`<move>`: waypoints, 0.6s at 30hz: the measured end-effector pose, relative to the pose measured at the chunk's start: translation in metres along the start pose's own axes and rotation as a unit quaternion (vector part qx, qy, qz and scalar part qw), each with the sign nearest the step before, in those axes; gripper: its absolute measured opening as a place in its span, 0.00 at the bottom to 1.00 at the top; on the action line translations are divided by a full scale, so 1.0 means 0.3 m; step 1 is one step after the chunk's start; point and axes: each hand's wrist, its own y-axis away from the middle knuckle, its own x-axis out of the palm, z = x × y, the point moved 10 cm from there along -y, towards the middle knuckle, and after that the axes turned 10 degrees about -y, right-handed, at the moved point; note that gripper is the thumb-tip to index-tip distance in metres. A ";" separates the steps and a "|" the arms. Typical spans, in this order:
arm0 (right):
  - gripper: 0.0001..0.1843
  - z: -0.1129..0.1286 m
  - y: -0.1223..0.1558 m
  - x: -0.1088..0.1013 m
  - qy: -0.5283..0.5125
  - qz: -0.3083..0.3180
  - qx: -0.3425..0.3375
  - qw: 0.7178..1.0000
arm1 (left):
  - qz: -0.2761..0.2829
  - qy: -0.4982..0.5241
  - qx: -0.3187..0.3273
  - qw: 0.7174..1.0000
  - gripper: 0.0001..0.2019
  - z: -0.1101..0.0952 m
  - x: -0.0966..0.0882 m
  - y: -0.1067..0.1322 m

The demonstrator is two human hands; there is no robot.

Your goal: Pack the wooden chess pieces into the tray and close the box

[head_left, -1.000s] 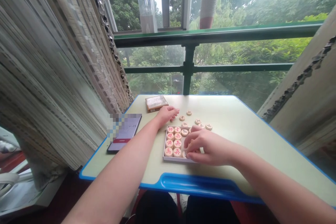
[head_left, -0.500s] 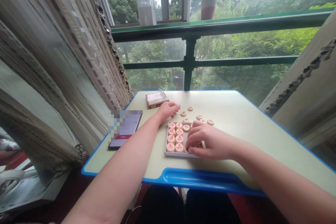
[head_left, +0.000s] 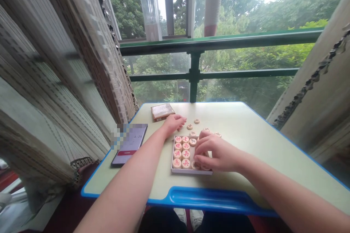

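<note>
A shallow open box (head_left: 175, 170) holds round Chinese chess pieces, with red-marked pieces (head_left: 186, 154) in the two left columns. A dark-marked piece (head_left: 193, 142) sits at the top of the third column. Over the box's right side, my right hand (head_left: 214, 149) has its fingers curled down toward the thumb; whatever is between them is hidden. My left hand (head_left: 173, 123) lies beyond the box's upper left, fingers loosely stretched, nothing visible in them. Past the box are scattered loose pieces, including one loose piece (head_left: 189, 126) near my left fingertips and a farther piece (head_left: 197, 121).
A flat brown-edged box (head_left: 162, 111) lies at the table's far left. On the left edge rests a phone (head_left: 131, 145), partly pixelated. The pale table (head_left: 246, 127) has a blue rim and a blue front trough (head_left: 207, 196). Curtains (head_left: 90, 62) and a green railing (head_left: 224, 43) surround it.
The camera has tilted, so the scene sits lower in view. My right hand has shifted slightly over the box, uncovering more pieces at its front. My left hand stays in nearly the same place.
</note>
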 end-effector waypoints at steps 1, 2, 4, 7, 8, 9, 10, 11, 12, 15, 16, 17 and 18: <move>0.11 -0.015 0.000 -0.022 0.009 -0.034 0.001 0.999 | 0.000 0.001 0.002 1.000 0.12 -0.001 0.000 0.000; 0.10 -0.038 0.002 -0.053 0.021 -0.079 0.006 0.997 | 0.000 0.002 0.004 1.000 0.12 -0.002 0.000 0.000; 0.09 -0.104 0.015 -0.116 0.047 -0.171 0.033 0.984 | 0.001 0.000 0.007 1.000 0.13 -0.004 0.002 -0.001; 0.12 -0.234 0.059 -0.199 0.077 -0.285 0.112 0.949 | -0.007 -0.010 0.006 1.000 0.13 -0.009 0.000 0.001; 0.13 -0.277 0.072 -0.212 0.083 -0.300 0.141 0.940 | -0.011 -0.015 0.008 1.000 0.14 -0.015 -0.001 0.005; 0.13 -0.316 0.082 -0.219 0.087 -0.306 0.168 0.933 | -0.009 -0.026 0.012 1.000 0.15 -0.024 0.001 0.010; 0.13 -0.349 0.088 -0.219 0.089 -0.302 0.191 0.930 | -0.003 -0.044 0.019 0.999 0.15 -0.037 0.006 0.018; 0.14 -0.373 0.089 -0.213 0.092 -0.291 0.205 0.930 | 0.008 -0.068 0.028 0.997 0.16 -0.051 0.013 0.027; 0.14 -0.393 0.088 -0.202 0.090 -0.277 0.218 0.932 | 0.024 -0.097 0.039 0.994 0.16 -0.067 0.024 0.037; 0.13 -0.427 0.073 -0.157 0.079 -0.233 0.235 0.940 | 0.059 -0.170 0.059 0.982 0.18 -0.094 0.047 0.062; 0.13 -0.433 0.069 -0.144 0.077 -0.223 0.239 0.942 | 0.062 -0.183 0.056 0.979 0.19 -0.094 0.047 0.065; 0.13 -0.437 0.066 -0.135 0.078 -0.218 0.243 0.942 | 0.062 -0.192 0.051 0.978 0.20 -0.090 0.045 0.065; 0.13 -0.439 0.066 -0.132 0.083 -0.220 0.248 0.940 | 0.060 -0.198 0.046 0.977 0.21 -0.085 0.041 0.064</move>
